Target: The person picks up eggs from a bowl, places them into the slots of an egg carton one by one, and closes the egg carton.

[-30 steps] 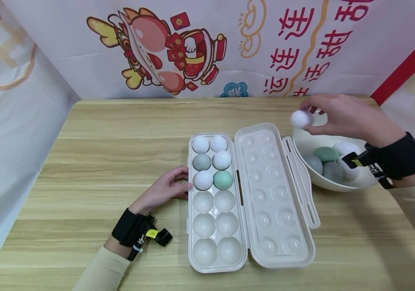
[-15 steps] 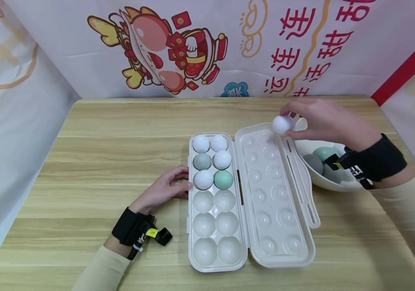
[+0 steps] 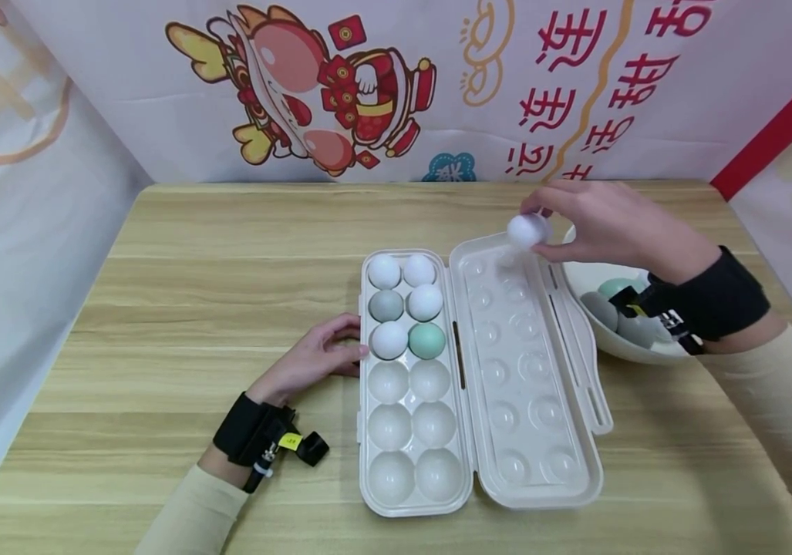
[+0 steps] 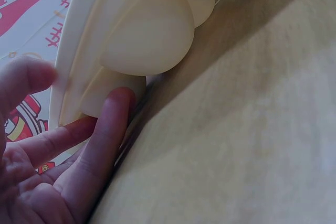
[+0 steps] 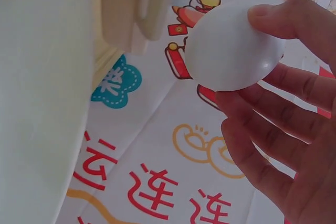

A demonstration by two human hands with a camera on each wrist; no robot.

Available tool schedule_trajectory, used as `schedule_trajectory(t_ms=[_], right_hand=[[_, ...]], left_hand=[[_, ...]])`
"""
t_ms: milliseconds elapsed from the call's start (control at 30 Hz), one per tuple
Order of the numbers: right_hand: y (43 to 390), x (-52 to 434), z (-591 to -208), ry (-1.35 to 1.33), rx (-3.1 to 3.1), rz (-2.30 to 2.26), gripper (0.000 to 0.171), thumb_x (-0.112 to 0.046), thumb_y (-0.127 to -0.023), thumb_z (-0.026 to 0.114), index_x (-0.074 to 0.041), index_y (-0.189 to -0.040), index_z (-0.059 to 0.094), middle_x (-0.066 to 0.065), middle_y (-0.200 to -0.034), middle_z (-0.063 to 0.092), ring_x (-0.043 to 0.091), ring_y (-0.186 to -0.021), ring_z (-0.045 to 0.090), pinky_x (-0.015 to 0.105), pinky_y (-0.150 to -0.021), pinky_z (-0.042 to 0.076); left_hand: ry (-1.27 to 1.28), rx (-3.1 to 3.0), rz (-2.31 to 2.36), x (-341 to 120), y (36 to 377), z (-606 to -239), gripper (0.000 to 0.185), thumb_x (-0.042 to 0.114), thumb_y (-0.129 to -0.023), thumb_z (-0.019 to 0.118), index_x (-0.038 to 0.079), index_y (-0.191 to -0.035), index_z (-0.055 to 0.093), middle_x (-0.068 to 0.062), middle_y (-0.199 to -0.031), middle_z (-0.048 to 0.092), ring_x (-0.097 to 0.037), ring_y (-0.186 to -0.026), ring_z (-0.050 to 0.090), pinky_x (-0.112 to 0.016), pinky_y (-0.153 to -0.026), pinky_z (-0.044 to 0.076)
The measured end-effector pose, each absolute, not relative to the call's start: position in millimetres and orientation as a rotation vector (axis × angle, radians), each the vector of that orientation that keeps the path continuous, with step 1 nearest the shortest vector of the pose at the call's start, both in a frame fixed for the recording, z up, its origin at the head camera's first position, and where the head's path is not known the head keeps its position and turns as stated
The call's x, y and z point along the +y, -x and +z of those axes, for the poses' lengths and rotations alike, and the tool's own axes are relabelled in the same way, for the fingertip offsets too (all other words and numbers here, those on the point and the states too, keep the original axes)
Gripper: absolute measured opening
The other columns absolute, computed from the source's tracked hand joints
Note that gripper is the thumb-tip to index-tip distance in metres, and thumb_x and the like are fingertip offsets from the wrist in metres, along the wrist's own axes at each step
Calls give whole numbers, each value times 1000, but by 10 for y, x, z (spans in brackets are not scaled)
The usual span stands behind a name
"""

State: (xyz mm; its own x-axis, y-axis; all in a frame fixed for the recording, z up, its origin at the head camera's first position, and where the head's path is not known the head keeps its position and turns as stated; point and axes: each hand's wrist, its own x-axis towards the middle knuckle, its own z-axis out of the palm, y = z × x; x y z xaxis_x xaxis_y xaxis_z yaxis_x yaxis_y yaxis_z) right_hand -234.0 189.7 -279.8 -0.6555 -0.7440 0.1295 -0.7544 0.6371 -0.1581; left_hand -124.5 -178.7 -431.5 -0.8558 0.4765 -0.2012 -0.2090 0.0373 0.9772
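Observation:
My right hand [image 3: 604, 223] pinches a white egg [image 3: 529, 230] between thumb and fingertips, above the far end of the open lid [image 3: 507, 370]. In the right wrist view the egg [image 5: 233, 48] shows whole, with the thumb on top and fingers beneath. My left hand [image 3: 315, 356] grips the left side of the white plastic egg box [image 3: 409, 397], thumb at the rim. In the left wrist view its fingers [image 4: 107, 135] reach under the rim against the rounded cups [image 4: 149, 35]. White, grey-green and green eggs [image 3: 426, 341] sit in the three far rows.
A cream bowl [image 3: 635, 353] with several more eggs [image 3: 600, 310] stands right of the lid, partly hidden by my right wrist. The lid's handle [image 3: 583, 354] lies close beside the bowl. A printed cloth [image 3: 479, 139] hangs behind the wooden table [image 3: 229, 254].
My right hand has moved left from above the bowl, carrying the white egg over the lid's far end. The left hand and the egg box have stayed in place.

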Motion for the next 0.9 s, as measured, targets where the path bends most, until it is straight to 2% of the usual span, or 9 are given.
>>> schedule_trajectory(t_ms=[267,533,767,900], right_hand=[[2280,1729,-2762,-1335,-2757,321,46,-16,-75,84,-5,-114,63,11,-109,65,25,-86,63,45,-73,57],[2259,1513,-2722,-1406,-2673,312,44,-16,-75,84,-5,-112,64,9,-106,65,23,-77,62,41,-67,56],[2241,1363,-2697,-1429,-2641,265,45,-18,-73,86,-5,-111,65,11,-106,66,26,-86,64,43,-72,57],[2208,1312,-2696,-1482,-2579,248,45,-18,-72,86,-4,-109,65,11,-104,66,26,-84,64,42,-69,58]], left_hand=[[-275,1836,1879,-1786,1244,-4323,39,7,-95,60,-4,-130,47,-21,-124,52,-29,-104,59,-46,-84,55],[-271,1839,1880,-1799,1238,-4331,38,7,-95,60,-4,-129,48,-21,-123,52,-29,-103,59,-46,-84,56],[-293,1852,1873,-1807,1247,-4336,37,8,-96,60,-4,-129,48,-21,-122,52,-29,-102,59,-45,-84,56],[-301,1844,1877,-1809,1256,-4338,38,7,-95,60,-4,-130,48,-21,-121,52,-29,-102,59,-46,-84,56]])
